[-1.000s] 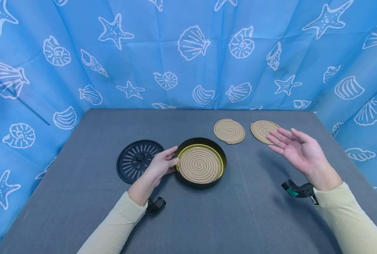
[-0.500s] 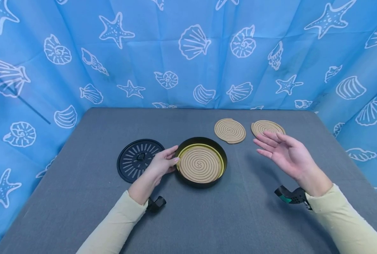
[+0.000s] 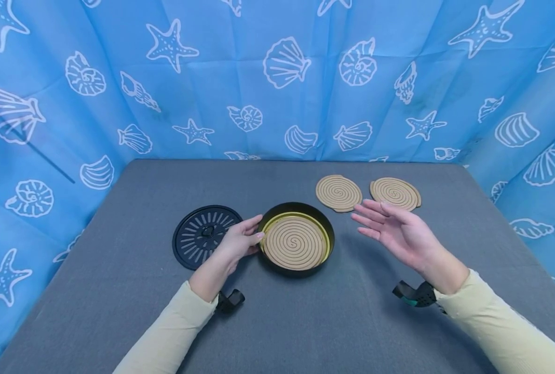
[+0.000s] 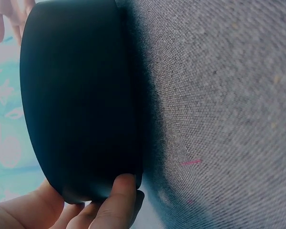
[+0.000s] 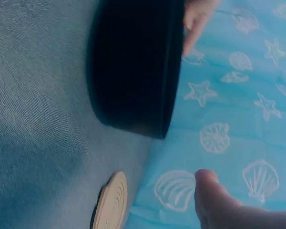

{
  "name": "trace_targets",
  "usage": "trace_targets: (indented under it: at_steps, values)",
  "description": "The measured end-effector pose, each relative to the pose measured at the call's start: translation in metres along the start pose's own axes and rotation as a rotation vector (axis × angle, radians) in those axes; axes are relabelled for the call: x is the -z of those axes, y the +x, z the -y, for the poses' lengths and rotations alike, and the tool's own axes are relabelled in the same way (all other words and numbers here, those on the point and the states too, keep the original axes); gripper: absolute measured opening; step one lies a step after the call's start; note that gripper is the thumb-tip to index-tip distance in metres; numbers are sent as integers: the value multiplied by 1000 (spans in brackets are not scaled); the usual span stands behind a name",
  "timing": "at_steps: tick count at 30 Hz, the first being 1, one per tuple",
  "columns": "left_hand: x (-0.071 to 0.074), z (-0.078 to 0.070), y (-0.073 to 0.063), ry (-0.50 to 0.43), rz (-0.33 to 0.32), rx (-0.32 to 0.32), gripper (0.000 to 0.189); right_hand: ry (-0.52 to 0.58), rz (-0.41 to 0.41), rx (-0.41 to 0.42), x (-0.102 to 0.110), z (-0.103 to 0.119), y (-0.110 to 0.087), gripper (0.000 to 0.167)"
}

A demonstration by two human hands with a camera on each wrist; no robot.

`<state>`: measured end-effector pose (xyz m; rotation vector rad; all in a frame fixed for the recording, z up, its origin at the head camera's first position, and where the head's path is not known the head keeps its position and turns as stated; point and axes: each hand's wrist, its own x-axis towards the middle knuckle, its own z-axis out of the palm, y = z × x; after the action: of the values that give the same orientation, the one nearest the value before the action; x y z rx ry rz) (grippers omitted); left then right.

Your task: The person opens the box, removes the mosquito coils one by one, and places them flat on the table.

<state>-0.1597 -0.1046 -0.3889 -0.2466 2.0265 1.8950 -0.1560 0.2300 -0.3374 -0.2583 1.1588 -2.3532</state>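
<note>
Head view: mid-frame, a round black yellow-ringed pan, in which a flat tan spiral coil is held, is pinched at its left rim by the left hand; right of centre, the right hand is held outstretched, released.

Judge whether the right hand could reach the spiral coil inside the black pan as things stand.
Probably yes: the right hand holds nothing, the black pan is uncovered, and the left hand grips only its left side, leaving the spiral coil exposed.
</note>
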Motion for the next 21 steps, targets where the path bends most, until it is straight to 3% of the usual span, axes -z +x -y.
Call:
trace_targets:
  at_steps: [5, 11, 21]
  values:
    - [0, 0, 1, -6, 1, 3, 50, -231, -73, -6, -9, -12, 7, 63]
    - [0, 0, 1, 0, 2, 4, 50, -332, -102, 11, -21, -29, 13, 52]
    - [1, -1, 1, 1, 6, 8, 51, -505, -79, -53, -37, -48, 26, 55]
